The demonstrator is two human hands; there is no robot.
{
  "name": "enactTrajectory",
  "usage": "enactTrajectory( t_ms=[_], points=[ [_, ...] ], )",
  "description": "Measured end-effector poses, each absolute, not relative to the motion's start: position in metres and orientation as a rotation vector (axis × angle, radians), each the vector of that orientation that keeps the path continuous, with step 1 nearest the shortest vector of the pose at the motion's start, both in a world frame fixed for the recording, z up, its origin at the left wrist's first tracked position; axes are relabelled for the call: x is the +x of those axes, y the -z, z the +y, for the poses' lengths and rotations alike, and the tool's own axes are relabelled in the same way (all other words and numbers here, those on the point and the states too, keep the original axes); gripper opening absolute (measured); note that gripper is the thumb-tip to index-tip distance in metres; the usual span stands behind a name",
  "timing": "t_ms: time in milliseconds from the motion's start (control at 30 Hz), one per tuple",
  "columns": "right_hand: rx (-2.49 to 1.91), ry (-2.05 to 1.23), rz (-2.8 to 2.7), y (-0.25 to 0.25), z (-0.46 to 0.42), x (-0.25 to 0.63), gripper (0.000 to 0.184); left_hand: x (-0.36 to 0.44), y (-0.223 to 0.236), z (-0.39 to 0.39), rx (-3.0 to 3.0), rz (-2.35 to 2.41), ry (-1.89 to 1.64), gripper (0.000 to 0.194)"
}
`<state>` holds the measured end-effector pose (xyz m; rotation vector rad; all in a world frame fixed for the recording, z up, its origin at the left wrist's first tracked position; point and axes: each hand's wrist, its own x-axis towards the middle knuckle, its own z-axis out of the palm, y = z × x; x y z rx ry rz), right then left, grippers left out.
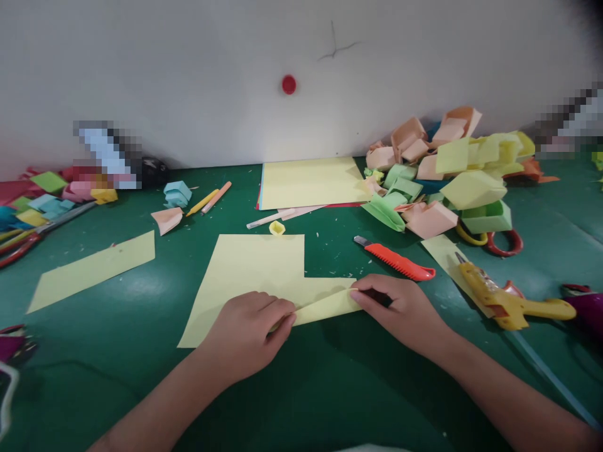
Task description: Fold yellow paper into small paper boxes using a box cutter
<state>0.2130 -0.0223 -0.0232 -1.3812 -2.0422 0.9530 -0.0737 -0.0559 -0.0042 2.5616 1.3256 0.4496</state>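
Observation:
A narrow strip of pale yellow paper point(325, 306) stretches between my two hands, low over the table. My left hand point(252, 329) pinches its left end between thumb and fingers. The right end is gripped by the fingertips of my right hand point(400, 307). Behind and partly under the strip lies a larger pale yellow sheet point(254, 263) with its upper right corner cut away. Beyond my right hand rests a red-orange utility knife point(400, 260), its blade pointing left. A tiny yellow folded paper piece point(277, 228) sits at the sheet's far edge.
Folded paper pieces point(409, 216) are heaped at the back right, near a yellow glue gun point(509, 301) and scissors handles point(504, 243). A paper stack point(311, 182) lies by the wall. On the left are a loose paper strip point(98, 267), pencils point(207, 199) and scissors point(44, 232).

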Motion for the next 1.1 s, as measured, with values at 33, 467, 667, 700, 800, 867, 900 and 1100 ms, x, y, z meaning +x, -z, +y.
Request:
enactTrajectory(
  t_ms=[33,467,667,700,800,867,900,1100],
  points=[
    [-1.38,-0.951,-2.045,0.023,-0.022,0.213,0.018,-0.073,0.004,-0.056,2.566,1.295,-0.422,0.023],
    [-1.131,-0.944,-2.174,0.015,-0.017,0.225,0.014,-0.07,0.005,-0.056,2.684,0.871,-0.332,0.018],
    [-1.008,-0.773,-2.309,0.021,-0.02,0.213,0.015,-0.061,0.01,-0.06,2.711,0.864,-0.416,0.021],
    [-0.99,-0.735,-2.332,0.024,-0.021,0.211,0.014,-0.059,0.012,-0.062,2.704,0.856,-0.429,0.022],
    [-0.982,-0.649,-2.386,0.031,-0.023,0.204,0.012,-0.055,0.014,-0.065,2.73,0.8,-0.4,0.029],
    [-1.007,-0.597,-2.404,0.035,-0.023,0.201,0.013,-0.053,0.014,-0.066,2.779,0.752,-0.32,0.042],
    [-1.027,-0.573,-2.409,0.037,-0.023,0.2,0.014,-0.052,0.013,-0.066,2.799,0.735,-0.276,0.047],
    [-1.096,-0.489,-2.399,0.04,-0.019,0.196,0.022,-0.051,0.009,-0.065,2.829,0.732,-0.148,0.052]
  ],
)
